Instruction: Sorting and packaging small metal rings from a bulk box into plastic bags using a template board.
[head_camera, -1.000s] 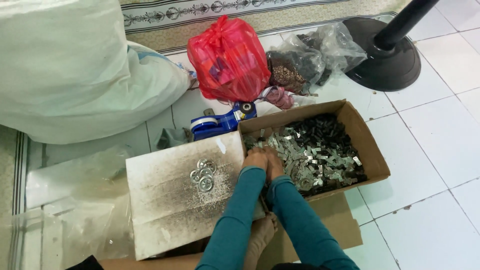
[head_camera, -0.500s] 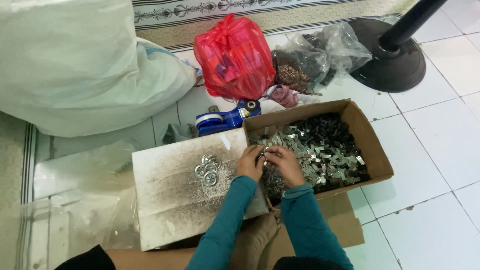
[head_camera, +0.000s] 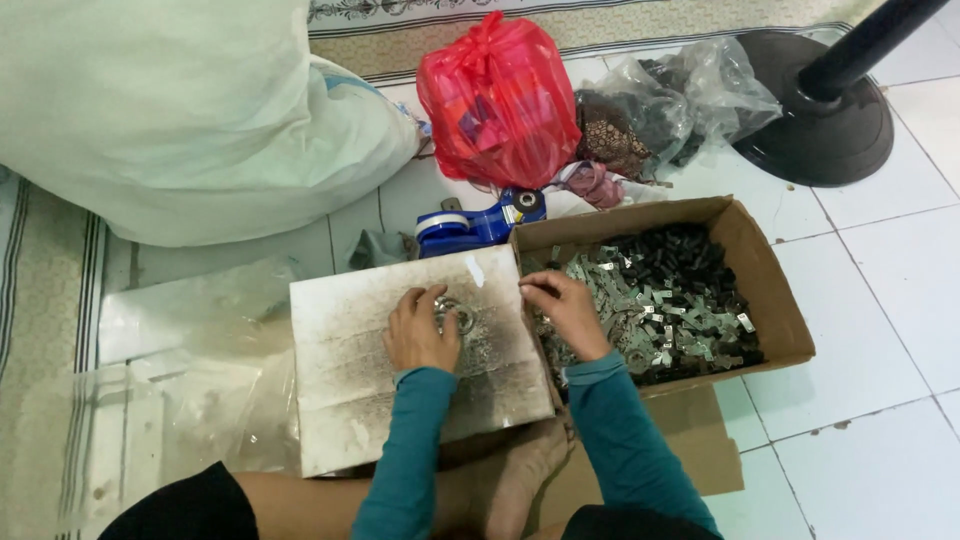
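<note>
the left hand (head_camera: 420, 332) is cupped over a small heap of rings (head_camera: 455, 314) on the board (head_camera: 400, 390) — the right hand (head_camera: 568, 312) is pinched shut at the box (head_camera: 765, 290) edge, what it holds cannot be told. the rings could be nudged off the sloping board and lost — or the pinched piece dropped among the metal parts (head_camera: 650, 305).

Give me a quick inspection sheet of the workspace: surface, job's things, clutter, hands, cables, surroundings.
Surface: white tiled floor; a smudged white board lies flat in front of the person.
Job's things: small pile of metal rings on the board; open cardboard box holding silver metal clips and black parts.
Clutter: blue tape dispenser, tied red plastic bag, clear plastic bags with dark contents, clear plastic sheet.
Hands: left hand rests on the rings; right hand over the box edge, fingers pinched, contents too small to tell.
Cables: nothing seen.
Surroundings: large white sack, black round stand base, patterned mat.
</note>
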